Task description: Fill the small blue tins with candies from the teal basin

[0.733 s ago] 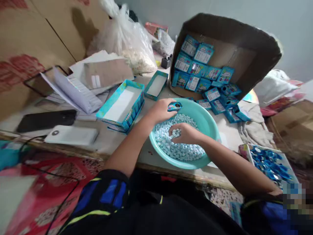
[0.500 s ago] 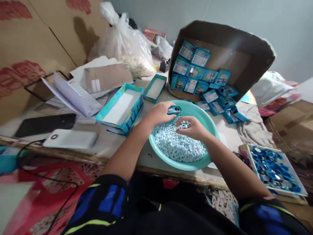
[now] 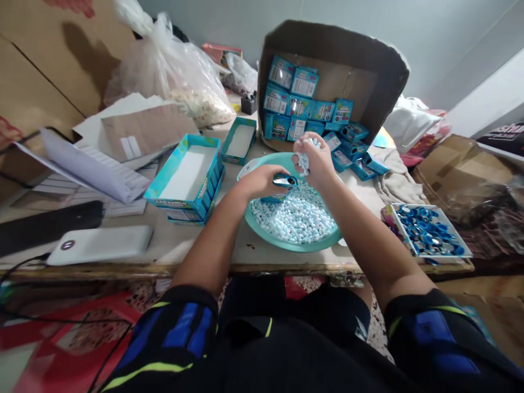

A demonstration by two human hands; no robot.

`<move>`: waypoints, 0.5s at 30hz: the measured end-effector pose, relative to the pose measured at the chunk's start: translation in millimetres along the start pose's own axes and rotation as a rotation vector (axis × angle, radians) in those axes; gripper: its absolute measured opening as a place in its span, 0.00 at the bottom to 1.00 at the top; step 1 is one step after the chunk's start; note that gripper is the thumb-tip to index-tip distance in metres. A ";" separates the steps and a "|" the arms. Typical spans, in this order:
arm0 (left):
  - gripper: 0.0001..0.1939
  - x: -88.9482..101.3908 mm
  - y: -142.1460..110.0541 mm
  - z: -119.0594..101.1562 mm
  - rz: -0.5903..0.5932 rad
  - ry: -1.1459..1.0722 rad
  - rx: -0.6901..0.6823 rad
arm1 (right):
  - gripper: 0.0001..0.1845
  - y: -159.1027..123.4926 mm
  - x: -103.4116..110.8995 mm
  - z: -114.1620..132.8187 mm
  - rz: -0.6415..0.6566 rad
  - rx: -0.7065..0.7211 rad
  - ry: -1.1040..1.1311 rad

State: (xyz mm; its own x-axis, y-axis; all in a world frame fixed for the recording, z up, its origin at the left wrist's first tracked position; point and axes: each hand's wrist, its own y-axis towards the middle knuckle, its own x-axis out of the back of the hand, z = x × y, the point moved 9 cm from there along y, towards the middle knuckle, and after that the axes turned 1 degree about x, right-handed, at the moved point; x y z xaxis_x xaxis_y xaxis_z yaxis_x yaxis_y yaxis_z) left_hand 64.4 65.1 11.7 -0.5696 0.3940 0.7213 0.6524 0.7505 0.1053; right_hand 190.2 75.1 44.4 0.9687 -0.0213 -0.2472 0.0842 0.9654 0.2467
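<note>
Holding one box (image 3: 285, 182), one pellet handful (image 3: 303, 161): two hands (image 3: 263, 182), one basin (image 3: 292, 247).

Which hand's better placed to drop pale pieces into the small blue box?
Right, I'd say. The right hand holds a handful of pale pieces, raised near the bowl. The left hand is taken up gripping the small blue box, its opening in view.
</note>
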 end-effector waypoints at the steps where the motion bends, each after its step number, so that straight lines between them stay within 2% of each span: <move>1: 0.25 -1.2 0.7 0.2 0.003 0.001 -0.003 | 0.21 3.1 -3.3 -3.9 -0.006 0.021 0.009; 4: 0.25 -6.2 2.9 2.3 0.038 0.001 0.002 | 0.22 4.5 -4.4 -23.3 -0.028 0.037 -0.011; 7: 0.22 -10.1 5.1 5.9 0.076 0.004 0.028 | 0.21 1.0 7.9 -39.7 -0.081 0.045 -0.039; 10: 0.21 -11.6 6.7 10.0 0.095 0.025 0.060 | 0.20 0.3 14.6 -48.8 -0.083 0.051 -0.042; 15: 0.24 -13.5 7.2 11.8 0.131 0.021 0.071 | 0.21 3.9 12.6 -55.5 -0.067 0.039 -0.023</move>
State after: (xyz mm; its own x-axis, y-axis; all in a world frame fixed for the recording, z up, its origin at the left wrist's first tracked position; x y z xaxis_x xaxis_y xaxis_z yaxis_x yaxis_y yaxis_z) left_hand 70.9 71.4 -5.3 -0.4706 0.4807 0.7398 0.6831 0.7293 -0.0394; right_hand 189.8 93.0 -9.8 0.9657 -0.0922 -0.2428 0.1578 0.9508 0.2666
